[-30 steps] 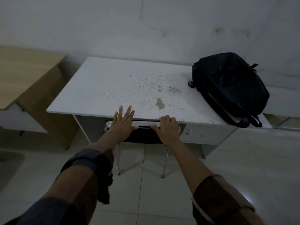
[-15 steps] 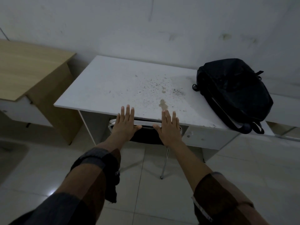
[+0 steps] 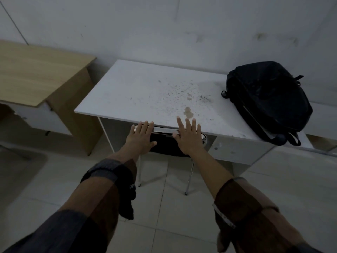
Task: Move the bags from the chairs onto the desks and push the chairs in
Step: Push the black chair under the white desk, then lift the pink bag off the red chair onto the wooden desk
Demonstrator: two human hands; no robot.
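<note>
A black backpack (image 3: 268, 101) lies on the right end of the white desk (image 3: 138, 92). A chair (image 3: 166, 143) with a black back and chrome frame is tucked under the desk's front edge; only its backrest and two legs show. My left hand (image 3: 140, 139) rests flat on the left of the chair's top rail, fingers spread. My right hand (image 3: 189, 137) lies flat on the right of the rail, fingertips over the desk's edge. Neither hand grips anything.
A wooden desk (image 3: 36, 73) stands to the left, close to the white one. A grey wall runs behind both desks. Another white surface (image 3: 324, 115) shows at the far right. Pale tiled floor (image 3: 164, 207) lies below.
My right hand went from curled over the chair rail to flat with fingers spread. Both hands and the chair back sit closer under the desk edge.
</note>
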